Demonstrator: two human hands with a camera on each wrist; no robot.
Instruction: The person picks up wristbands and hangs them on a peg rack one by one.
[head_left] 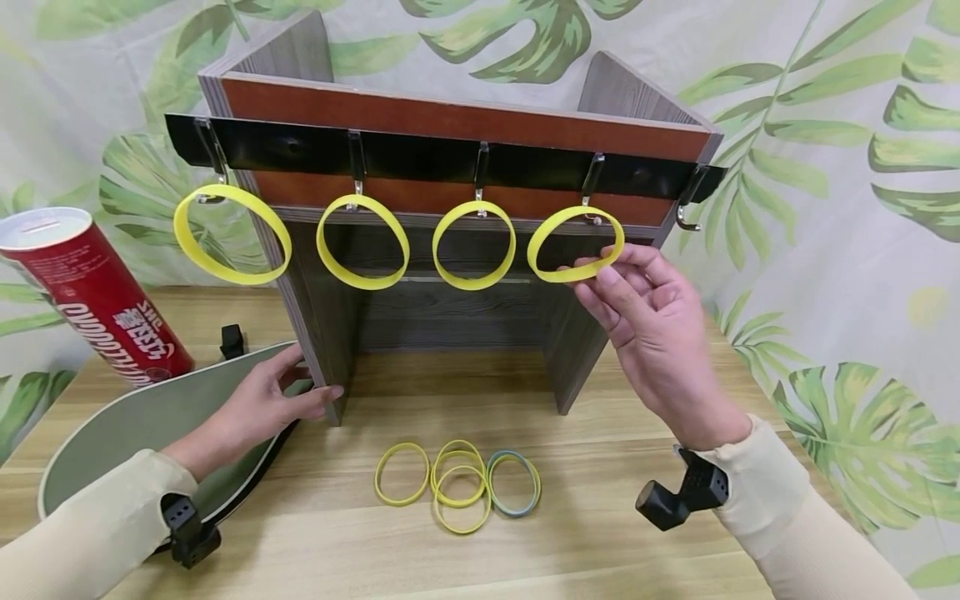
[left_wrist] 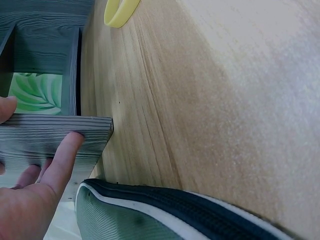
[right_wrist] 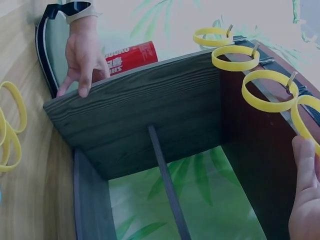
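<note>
My right hand (head_left: 660, 333) pinches the lower right part of a yellow silicone wristband (head_left: 537, 250), which hangs on the fourth hook (head_left: 594, 177) from the left. Three more yellow wristbands hang on the hooks to its left, among them the neighbouring wristband (head_left: 437, 250). The hooks sit on a black rail (head_left: 420, 157) across the front of a grey wooden stand (right_wrist: 135, 102). With thumb and fingers on either side, my left hand (head_left: 258, 396) holds the lower part of the stand's left side panel (left_wrist: 55, 130). The fifth hook (head_left: 688, 198), at the far right, bears no band.
On the table (head_left: 600, 517) in front of the stand lie several loose yellow bands (head_left: 402, 502) and a blue band (head_left: 491, 479). A green zip case (head_left: 112, 454) lies by my left forearm, with a red can (head_left: 112, 292) behind it. Leaf-patterned cloth (head_left: 840, 275) hangs behind.
</note>
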